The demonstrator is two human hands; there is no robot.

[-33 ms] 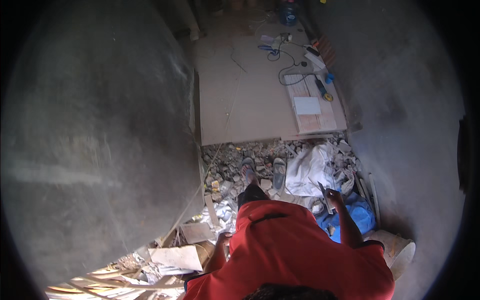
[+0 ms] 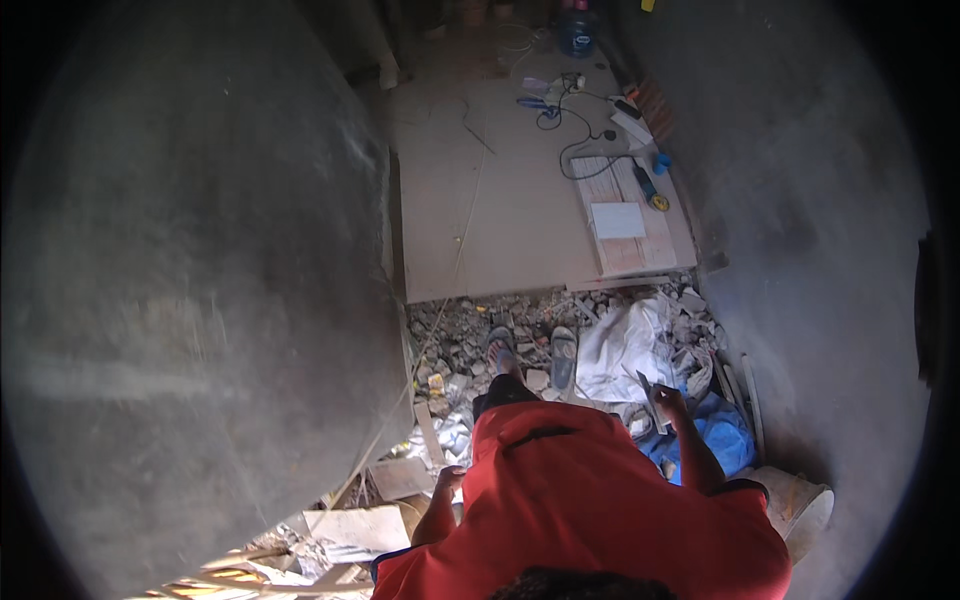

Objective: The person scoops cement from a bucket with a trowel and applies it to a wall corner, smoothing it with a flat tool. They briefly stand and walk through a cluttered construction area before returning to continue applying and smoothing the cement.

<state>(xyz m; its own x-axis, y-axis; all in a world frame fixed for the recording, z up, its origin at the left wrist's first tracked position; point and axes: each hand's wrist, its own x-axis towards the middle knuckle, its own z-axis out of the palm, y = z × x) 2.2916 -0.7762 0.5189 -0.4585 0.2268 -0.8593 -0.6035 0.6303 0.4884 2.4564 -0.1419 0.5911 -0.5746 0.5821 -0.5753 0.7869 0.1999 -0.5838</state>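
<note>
My right hand point(image 2: 668, 400) grips a flat grey metal tool point(image 2: 653, 406), blade pointing forward, beside my red shirt point(image 2: 560, 490). My left hand point(image 2: 451, 479) hangs low against the shirt's left side, fingers curled; what they hold, if anything, is hidden. My left foot point(image 2: 502, 350) wears a flip-flop on broken rubble point(image 2: 450, 340); an unoccupied sandal point(image 2: 562, 358) lies to its right. Near my right hand are a crumpled white sack point(image 2: 615, 355) and a blue sack point(image 2: 720, 435).
Ahead is a raised slab point(image 2: 480, 220) holding a board point(image 2: 630, 250), an angle grinder point(image 2: 646, 185), cables, a blue cup point(image 2: 661, 163) and a water jug point(image 2: 578, 35). Grey walls point(image 2: 200, 250) flank me. A cylindrical container point(image 2: 800, 505) lies at lower right, wood scraps point(image 2: 350, 525) at lower left.
The whole scene sits slightly lower in the view, as if my head has shifted a little. My hands and the metal tool keep much the same pose.
</note>
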